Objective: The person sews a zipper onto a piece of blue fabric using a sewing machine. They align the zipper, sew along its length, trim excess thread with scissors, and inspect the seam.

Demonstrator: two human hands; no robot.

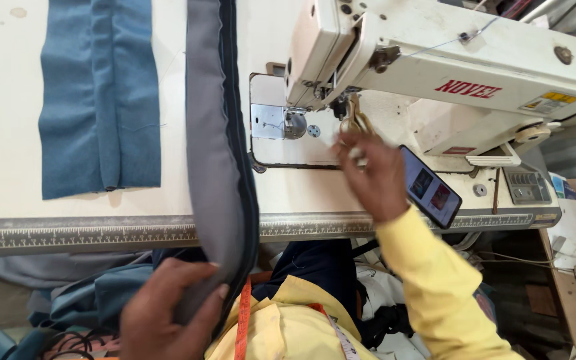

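A long grey fabric strip with a dark navy edge (218, 133) runs from the table's far side down over its front edge. My left hand (168, 313) grips its lower end below the table edge. My right hand (371, 173) is raised beside the white sewing machine (448, 60), fingers closed on small brass-coloured scissors (356, 123) just right of the needle and presser foot (295, 120). A yellow sleeve covers my right arm.
Folded blue cloth (101, 93) lies on the cream table (8, 133) at left. A phone with a lit screen (431, 187) rests by the machine base. A ruler strip (75, 233) lines the table's front edge. An orange tape measure (243, 320) hangs at my chest.
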